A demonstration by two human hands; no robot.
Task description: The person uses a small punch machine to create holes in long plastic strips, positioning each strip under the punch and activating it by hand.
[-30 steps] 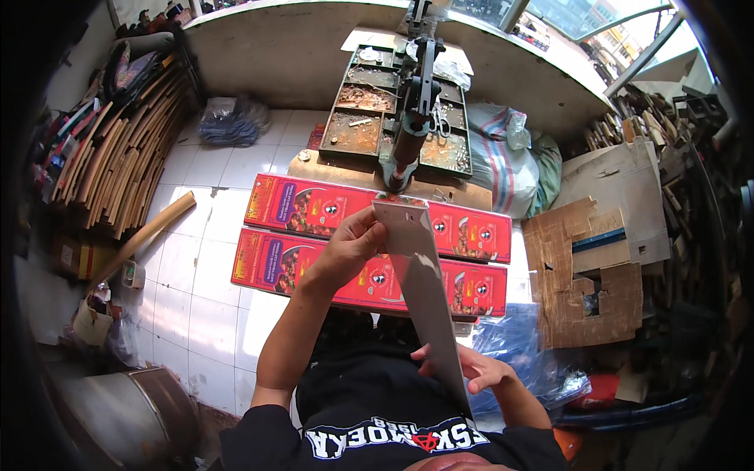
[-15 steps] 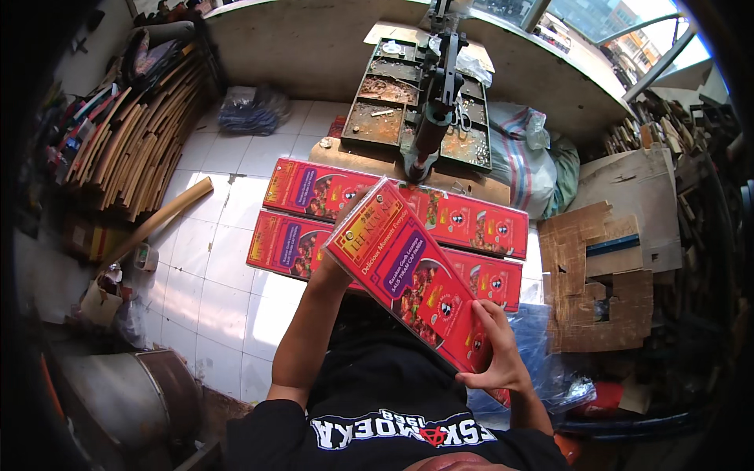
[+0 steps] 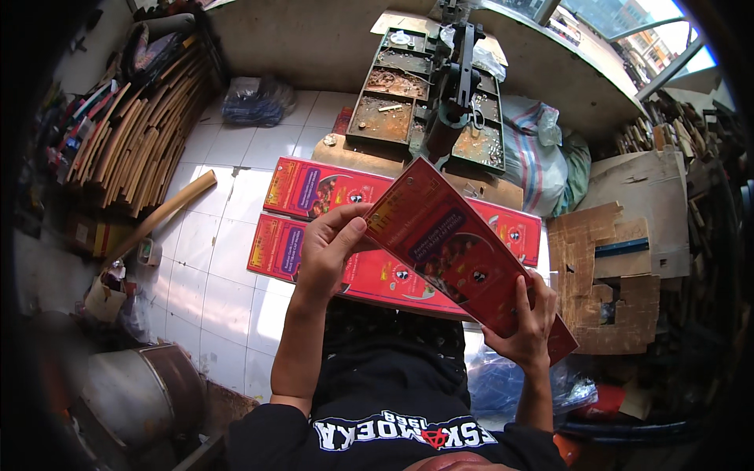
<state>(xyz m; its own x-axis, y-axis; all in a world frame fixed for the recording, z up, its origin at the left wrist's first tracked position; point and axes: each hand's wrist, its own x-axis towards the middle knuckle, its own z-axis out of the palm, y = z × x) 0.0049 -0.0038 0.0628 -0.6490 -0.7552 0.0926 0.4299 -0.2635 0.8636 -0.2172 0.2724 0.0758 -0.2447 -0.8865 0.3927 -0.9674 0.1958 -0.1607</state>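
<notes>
A long red printed panel [image 3: 463,251] with a purple label, food pictures and metal eyelets at one end is held tilted in front of me. My left hand [image 3: 330,247] pinches its left edge between thumb and fingers near the eyelet end. Lower down, my right hand [image 3: 530,318] grips the other end, fingers lying over the face. Beneath it, matching red panels lie in two rows, a far row [image 3: 292,188] and a near row [image 3: 369,286]; the held panel hides part of both. Just beyond stands a dark metal hand press [image 3: 455,102], its lower end partly covered.
Divided metal trays [image 3: 385,118] with small metal parts flank the press, and scissors [image 3: 477,116] hang beside it. Stacked boards [image 3: 149,125] lean at the left. Woven sacks [image 3: 534,157] and torn cardboard [image 3: 581,290] are on the right. A cardboard tube [image 3: 169,212] lies over the floor tiles.
The held panel has moved right and tipped, so its face looks darker. My left hand has come out from behind it to its left edge. My right hand has shifted right and up.
</notes>
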